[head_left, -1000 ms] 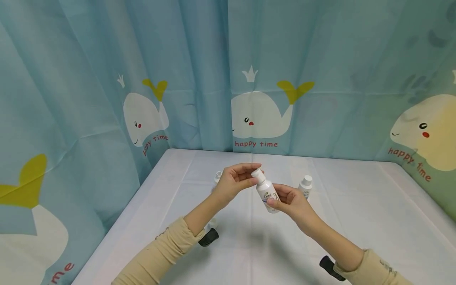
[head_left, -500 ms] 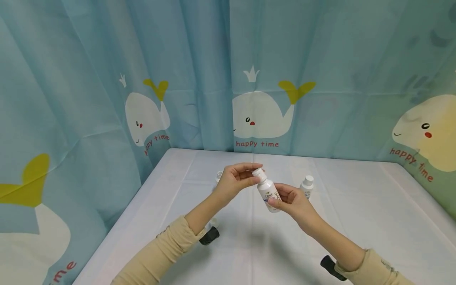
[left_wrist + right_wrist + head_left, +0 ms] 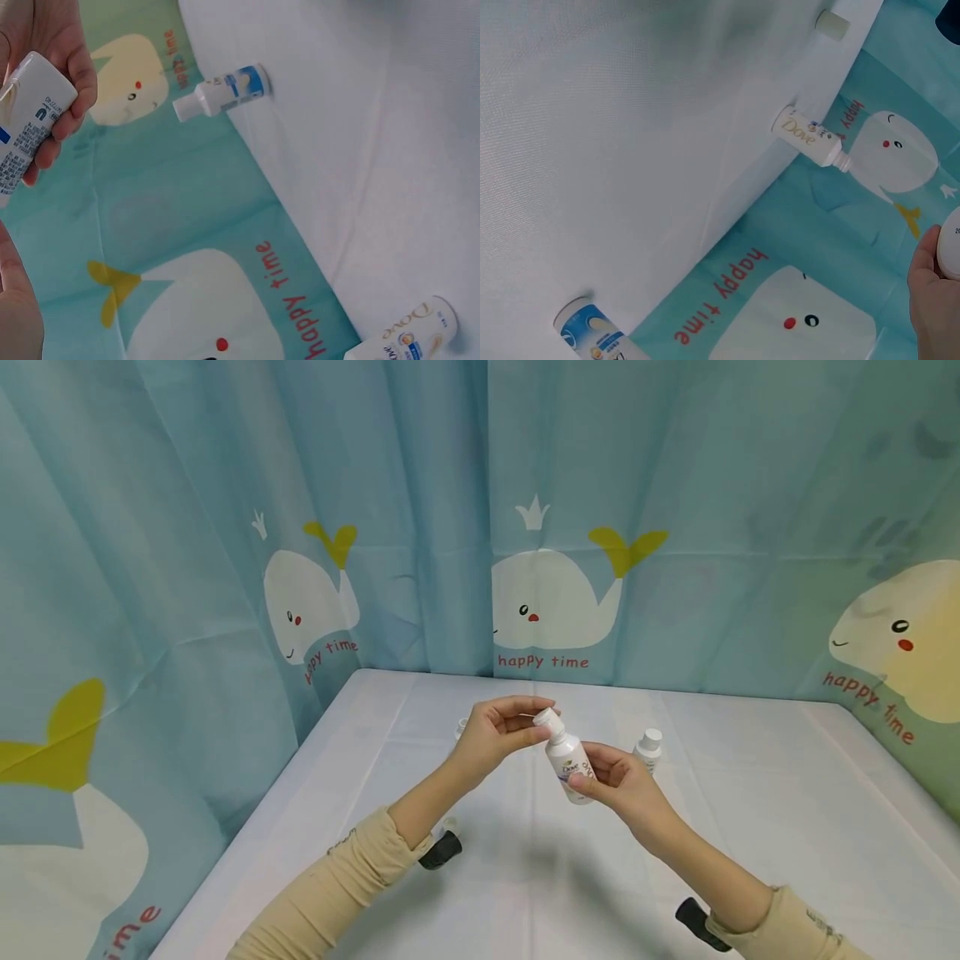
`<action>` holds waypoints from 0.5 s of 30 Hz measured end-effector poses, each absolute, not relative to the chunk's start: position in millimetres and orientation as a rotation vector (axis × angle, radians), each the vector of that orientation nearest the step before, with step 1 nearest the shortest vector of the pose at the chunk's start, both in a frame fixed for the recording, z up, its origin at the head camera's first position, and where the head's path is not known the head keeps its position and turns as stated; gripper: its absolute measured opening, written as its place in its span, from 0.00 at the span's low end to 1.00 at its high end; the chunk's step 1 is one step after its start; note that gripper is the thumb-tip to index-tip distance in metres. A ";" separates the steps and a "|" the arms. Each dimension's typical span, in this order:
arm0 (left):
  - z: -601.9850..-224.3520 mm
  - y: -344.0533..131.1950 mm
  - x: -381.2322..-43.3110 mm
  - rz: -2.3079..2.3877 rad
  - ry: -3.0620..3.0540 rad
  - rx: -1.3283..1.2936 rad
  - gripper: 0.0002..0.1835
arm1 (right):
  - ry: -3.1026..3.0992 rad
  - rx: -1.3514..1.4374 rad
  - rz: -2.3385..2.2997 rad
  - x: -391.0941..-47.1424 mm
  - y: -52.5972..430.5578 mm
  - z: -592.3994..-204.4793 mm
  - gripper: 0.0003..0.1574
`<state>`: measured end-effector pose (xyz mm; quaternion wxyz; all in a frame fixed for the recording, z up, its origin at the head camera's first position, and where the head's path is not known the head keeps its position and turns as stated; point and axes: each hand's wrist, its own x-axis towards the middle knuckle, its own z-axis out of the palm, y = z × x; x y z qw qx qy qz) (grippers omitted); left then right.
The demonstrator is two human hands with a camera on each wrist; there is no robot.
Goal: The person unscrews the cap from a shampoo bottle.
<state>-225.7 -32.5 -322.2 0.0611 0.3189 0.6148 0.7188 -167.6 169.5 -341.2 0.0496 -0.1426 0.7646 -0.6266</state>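
Note:
Above the middle of the table, my right hand (image 3: 622, 785) grips a small white Dove bottle (image 3: 568, 767) by its body, tilted with its top to the left. My left hand (image 3: 498, 735) pinches the white cap (image 3: 550, 721) at the bottle's top between thumb and fingers. In the left wrist view, the text side of the held bottle (image 3: 37, 112) faces the camera, and part of my left hand (image 3: 19, 315) shows at the lower left. Only the round base of the bottle (image 3: 951, 247) appears in the right wrist view, beside my right hand (image 3: 937, 315).
A capped white bottle (image 3: 648, 750) stands on the white-covered table (image 3: 772, 810) behind my right hand. Another Dove bottle (image 3: 806, 137), uncapped with a bare neck, stands behind my left hand. A loose white cap (image 3: 832, 26) lies nearby. A whale-print curtain (image 3: 420, 510) borders the table.
Both hands and the bottle have shifted slightly up and to the right in the head view. The left hand's grip on the cap looks almost the same.

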 end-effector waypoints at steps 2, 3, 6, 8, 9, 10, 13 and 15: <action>-321.4 -32.5 -225.7 2.176 1.854 0.972 0.37 | 2.338 -0.429 -1.906 -167.4 170.0 -341.1 0.33; -321.1 -32.6 -225.5 2.178 1.852 0.971 0.37 | 2.339 -0.429 -1.907 -167.3 170.2 -341.1 0.33; -320.7 -33.3 -225.1 2.188 1.842 0.963 0.33 | 2.339 -0.436 -1.913 -167.2 170.6 -341.4 0.33; -320.5 -33.7 -224.6 2.194 1.833 0.952 0.30 | 2.335 -0.440 -1.920 -167.1 170.6 -341.7 0.33; -320.4 -33.8 -224.3 2.195 1.829 0.947 0.29 | 2.333 -0.443 -1.924 -167.1 170.6 -341.9 0.32; -320.2 -33.8 -224.1 2.196 1.826 0.944 0.27 | 2.332 -0.445 -1.927 -167.1 170.6 -342.0 0.33; -319.6 -33.7 -223.1 2.198 1.816 0.937 0.26 | 2.324 -0.453 -1.940 -167.5 170.8 -342.6 0.32; -319.2 -33.4 -222.5 2.201 1.810 0.937 0.26 | 2.319 -0.463 -1.947 -167.9 170.9 -343.0 0.32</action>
